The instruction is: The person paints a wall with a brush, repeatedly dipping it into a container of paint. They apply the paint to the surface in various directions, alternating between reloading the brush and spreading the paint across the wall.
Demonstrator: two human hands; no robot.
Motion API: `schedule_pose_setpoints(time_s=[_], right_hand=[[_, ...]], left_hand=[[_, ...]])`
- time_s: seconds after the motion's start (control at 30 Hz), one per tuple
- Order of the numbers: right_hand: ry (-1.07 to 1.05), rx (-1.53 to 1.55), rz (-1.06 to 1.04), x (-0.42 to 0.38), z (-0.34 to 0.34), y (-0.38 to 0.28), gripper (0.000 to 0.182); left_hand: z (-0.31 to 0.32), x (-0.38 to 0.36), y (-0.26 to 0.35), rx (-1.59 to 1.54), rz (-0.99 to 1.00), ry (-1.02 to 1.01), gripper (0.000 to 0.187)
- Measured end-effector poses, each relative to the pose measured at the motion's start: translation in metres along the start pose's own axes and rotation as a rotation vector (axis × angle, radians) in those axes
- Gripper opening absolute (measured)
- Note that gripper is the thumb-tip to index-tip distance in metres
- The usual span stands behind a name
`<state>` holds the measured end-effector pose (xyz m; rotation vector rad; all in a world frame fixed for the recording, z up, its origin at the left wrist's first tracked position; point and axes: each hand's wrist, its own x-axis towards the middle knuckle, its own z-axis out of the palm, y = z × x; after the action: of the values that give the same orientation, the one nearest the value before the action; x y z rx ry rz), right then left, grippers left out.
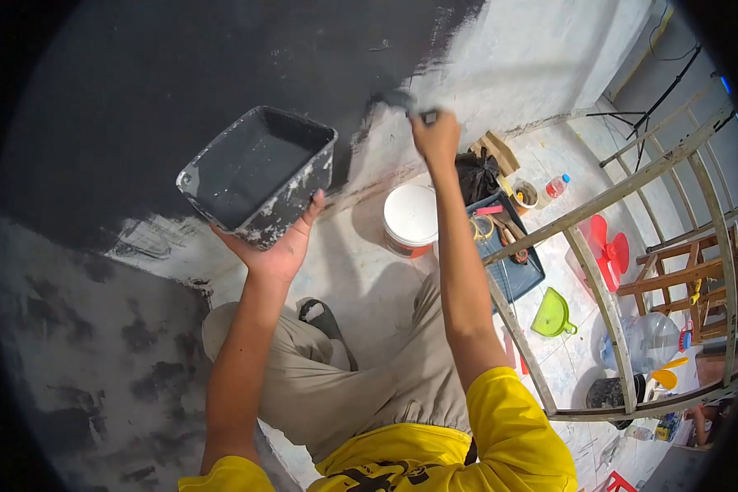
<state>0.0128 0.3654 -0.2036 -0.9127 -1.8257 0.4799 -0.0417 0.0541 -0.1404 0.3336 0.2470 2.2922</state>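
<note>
Head view. Left hand (pixel 275 250) — palm up, fingers cupped under a paint tub (pixel 258 174), held close to the wall (pixel 139 74). Right hand (pixel 436 135) — closed on a brush (pixel 398 101), bristles touching the wall at the edge of the black coat. Wall: upper left area covered black; patchy, streaked grey lower left; right part still white. Judged roughly half coated. Floor below: white bucket (pixel 410 217), tool tray (pixel 508 262), green funnel (pixel 552 314), scaffold frame (pixel 607 303).
</note>
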Motion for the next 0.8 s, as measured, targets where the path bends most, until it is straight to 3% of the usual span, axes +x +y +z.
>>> schedule_pose_setpoints(time_s=[0.13, 0.27, 0.37, 0.5, 0.57, 0.63, 0.77, 0.8], right_hand=[[0.231, 0.229, -0.182, 0.073, -0.047, -0.08, 0.032], [0.334, 0.372, -0.251, 0.067, -0.032, -0.062, 0.028], [0.093, 0.363, -0.074, 0.001, 0.022, 0.005, 0.019], [-0.083, 0.182, 0.103, -0.114, 0.07, 0.098, 0.031], [-0.172, 0.003, 0.152, -0.116, 0.08, 0.109, 0.031], [-0.209, -0.096, 0.19, -0.107, 0.088, 0.112, 0.029], [-0.077, -0.028, 0.121, 0.001, 0.037, 0.019, 0.031], [-0.04, 0.136, 0.146, 0.017, 0.012, -0.007, 0.031]], left_hand=[[0.002, 0.0, 0.004, 0.01, 0.042, 0.057, 0.056], [0.002, 0.0, 0.008, 0.014, 0.056, 0.024, 0.053], [0.003, -0.001, 0.011, -0.004, 0.07, 0.066, 0.053], [0.001, -0.003, 0.014, 0.018, 0.084, 0.052, 0.054], [0.001, -0.004, 0.014, 0.031, 0.092, 0.049, 0.055], [-0.005, -0.002, 0.017, 0.039, 0.092, 0.116, 0.068], [-0.012, 0.001, 0.018, -0.016, 0.064, 0.085, 0.074], [-0.01, 0.001, 0.017, 0.0, 0.069, 0.082, 0.068]])
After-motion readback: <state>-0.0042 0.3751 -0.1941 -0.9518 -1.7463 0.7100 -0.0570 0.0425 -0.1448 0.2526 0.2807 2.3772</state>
